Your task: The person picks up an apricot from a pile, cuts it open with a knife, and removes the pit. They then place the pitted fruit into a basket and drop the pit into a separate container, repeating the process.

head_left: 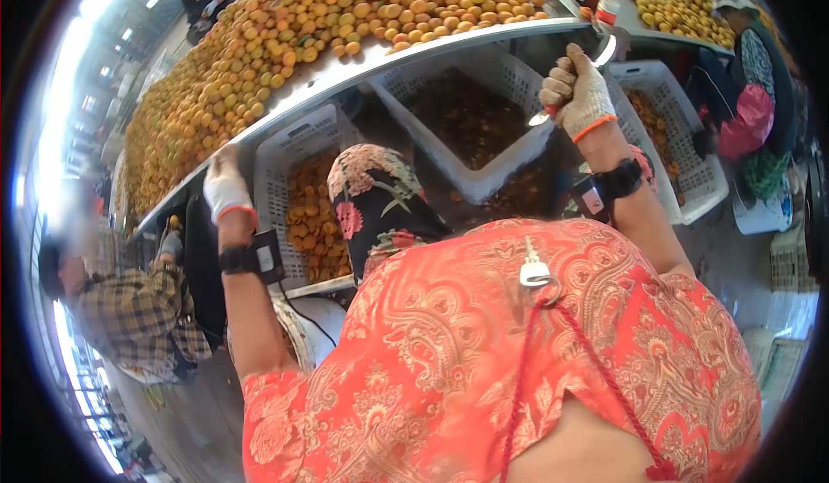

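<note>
My right hand (pixel 577 92), in a knit glove with an orange cuff, is closed round the handle of a knife in front of the table's rim. A pale curved blade (pixel 608 51) shows above the fist, and a short metal end with a bit of red shows at its lower left. My left hand (pixel 226 187), also gloved, is at the table's edge with its fingers stretched toward the rim; I see nothing in it. Beyond both hands a heap of orange-yellow apricots (pixel 345 12) covers the metal table (pixel 363 61).
Below the table stand a white crate of apricot pieces (pixel 298 144), a white bin with dark brown contents (pixel 484 185) and another crate (pixel 682 129) at right. A bottle with a red label (pixel 607 9) stands on the table. People work at left (pixel 138 310) and right (pixel 753 68).
</note>
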A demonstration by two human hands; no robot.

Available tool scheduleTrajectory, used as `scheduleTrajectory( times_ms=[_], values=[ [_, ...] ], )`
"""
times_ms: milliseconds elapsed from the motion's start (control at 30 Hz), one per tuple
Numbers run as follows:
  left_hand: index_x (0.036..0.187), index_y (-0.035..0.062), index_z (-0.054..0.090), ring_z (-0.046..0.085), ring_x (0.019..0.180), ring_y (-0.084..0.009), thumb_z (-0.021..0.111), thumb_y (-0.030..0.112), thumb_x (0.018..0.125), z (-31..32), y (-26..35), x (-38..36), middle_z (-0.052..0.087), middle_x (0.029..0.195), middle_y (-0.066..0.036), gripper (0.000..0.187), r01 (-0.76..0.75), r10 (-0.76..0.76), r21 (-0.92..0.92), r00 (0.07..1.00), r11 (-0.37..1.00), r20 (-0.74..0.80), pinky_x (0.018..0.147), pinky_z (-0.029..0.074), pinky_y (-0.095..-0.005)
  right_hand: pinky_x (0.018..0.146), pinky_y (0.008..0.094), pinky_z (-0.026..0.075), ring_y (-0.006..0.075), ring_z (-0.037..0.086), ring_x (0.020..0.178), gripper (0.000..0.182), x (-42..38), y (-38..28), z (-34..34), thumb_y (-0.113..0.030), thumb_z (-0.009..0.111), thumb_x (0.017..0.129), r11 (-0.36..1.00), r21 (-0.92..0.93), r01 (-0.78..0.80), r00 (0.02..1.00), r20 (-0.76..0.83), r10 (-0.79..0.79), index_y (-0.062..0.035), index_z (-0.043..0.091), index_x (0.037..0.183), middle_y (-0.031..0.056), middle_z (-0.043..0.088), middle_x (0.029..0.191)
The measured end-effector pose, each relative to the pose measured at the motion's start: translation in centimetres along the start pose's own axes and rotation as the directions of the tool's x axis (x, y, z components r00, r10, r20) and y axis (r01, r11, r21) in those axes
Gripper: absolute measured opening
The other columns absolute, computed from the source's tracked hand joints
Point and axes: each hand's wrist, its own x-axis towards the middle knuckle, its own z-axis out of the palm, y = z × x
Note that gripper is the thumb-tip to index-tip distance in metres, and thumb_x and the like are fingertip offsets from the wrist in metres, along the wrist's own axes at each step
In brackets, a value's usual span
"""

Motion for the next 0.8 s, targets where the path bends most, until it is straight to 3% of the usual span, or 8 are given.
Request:
scheduleTrajectory(
  times_ms=[100,200,367,433,467,500,633,800],
  values=[
    [0.109,0.0047,0.071,0.060,0.093,-0.0116,0.055,0.033,0.102,2.2,6.5,-0.6,0.069,0.099,-0.004,0.033,0.088,-0.085,-0.051,0.995,0.995,0.045,0.083,0.044,-0.0285,0.040,0.0271,0.019,0.0099,0.022,0.039,0.044,0.4,0.1,-0.4,-0.035,0.061,0.097,1.000,0.019,-0.008,1.000,-0.008,0.008,-0.0189,0.039,0.062,-0.0067,0.023,0.049],
    [0.109,0.0085,0.071,0.061,0.085,-0.0116,0.058,0.043,0.099,7.9,11.0,-2.1,0.068,0.095,-0.003,0.038,-0.086,0.109,-0.119,0.973,0.989,0.204,0.074,0.045,-0.0263,0.040,0.0290,0.022,0.0112,0.026,0.039,0.042,0.4,0.5,-0.9,-0.035,0.061,0.096,1.000,0.022,-0.017,1.000,0.010,0.017,-0.0183,0.041,0.063,-0.0059,0.027,0.049],
    [0.120,0.0010,0.064,0.063,0.088,-0.0133,0.060,0.004,0.088,20.6,12.8,-6.4,0.068,0.101,-0.007,0.033,-0.171,0.073,0.091,0.758,0.981,0.648,0.080,0.048,-0.0257,0.040,0.0289,0.022,0.0103,0.028,0.038,0.041,1.1,-0.3,-2.2,-0.040,0.062,0.096,0.999,0.040,-0.002,0.999,-0.036,0.004,-0.0187,0.045,0.066,-0.0060,0.030,0.050],
    [0.124,-0.0007,0.061,0.062,0.091,-0.0143,0.055,-0.006,0.083,24.0,11.4,-5.5,0.068,0.102,-0.008,0.042,-0.134,-0.011,0.146,0.697,0.980,0.717,0.082,0.047,-0.0257,0.040,0.0287,0.021,0.0102,0.027,0.038,0.040,1.1,-0.7,-2.4,-0.040,0.063,0.096,1.000,0.002,0.011,0.999,-0.048,-0.011,-0.0182,0.046,0.067,-0.0062,0.030,0.050],
    [0.122,-0.0012,0.063,0.062,0.092,-0.0160,0.050,-0.007,0.081,25.6,10.4,-4.3,0.069,0.104,-0.008,0.044,-0.220,0.090,0.105,0.721,0.970,0.687,0.082,0.048,-0.0263,0.039,0.0277,0.022,0.0093,0.028,0.038,0.036,1.0,-0.8,-2.6,-0.035,0.063,0.096,0.999,-0.030,0.042,0.999,-0.033,-0.043,-0.0176,0.047,0.070,-0.0065,0.032,0.051],
    [0.119,0.0056,0.066,0.062,0.080,-0.0120,0.059,-0.002,0.082,26.8,10.4,-3.2,0.069,0.103,-0.007,0.039,-0.158,0.066,0.074,0.730,0.985,0.680,0.062,0.048,-0.0231,0.039,0.0277,0.022,0.0093,0.028,0.038,0.036,0.7,-1.0,-2.5,-0.035,0.063,0.096,0.998,-0.019,0.053,0.997,-0.046,-0.054,-0.0176,0.047,0.070,-0.0065,0.032,0.051],
    [0.110,0.0005,0.070,0.064,0.094,-0.0136,0.058,-0.002,0.084,32.8,8.6,1.0,0.071,0.102,-0.008,0.029,-0.071,0.025,0.036,0.708,0.997,0.705,0.084,0.050,-0.0263,0.039,0.0256,0.029,0.0070,0.036,0.040,0.023,2.0,-1.3,-3.0,-0.021,0.065,0.094,0.969,-0.246,0.025,0.992,-0.113,-0.054,-0.0138,0.051,0.077,-0.0057,0.041,0.056],
    [0.117,-0.0021,0.066,0.066,0.103,-0.0198,0.058,0.003,0.085,40.6,5.3,5.0,0.071,0.112,-0.011,0.033,-0.293,0.050,0.160,0.598,0.942,0.800,0.093,0.049,-0.0301,0.039,0.0272,0.039,0.0107,0.044,0.042,0.016,3.2,-0.2,-3.5,-0.020,0.063,0.093,0.861,-0.507,-0.044,0.984,-0.172,-0.051,-0.0074,0.053,0.094,0.0000,0.050,0.064]
  ],
)
